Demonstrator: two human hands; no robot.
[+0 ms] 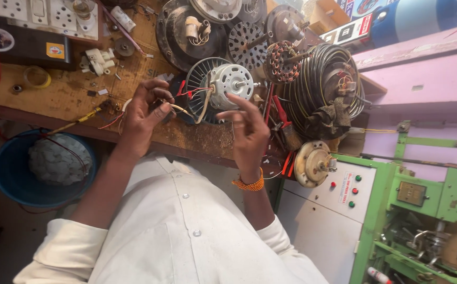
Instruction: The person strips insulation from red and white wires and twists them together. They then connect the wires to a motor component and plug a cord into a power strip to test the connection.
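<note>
My white shirt fills the foreground. My left hand pinches the wires running from the small motor on the wooden bench. My right hand hovers open beside it, holding nothing. A wire coil lies just right; a blue tub sits below left.

The worn wooden surface carries a small motor on a finned disc, a cable coil, several rotor plates, white plugs, a tape ring and a switchboard.
</note>
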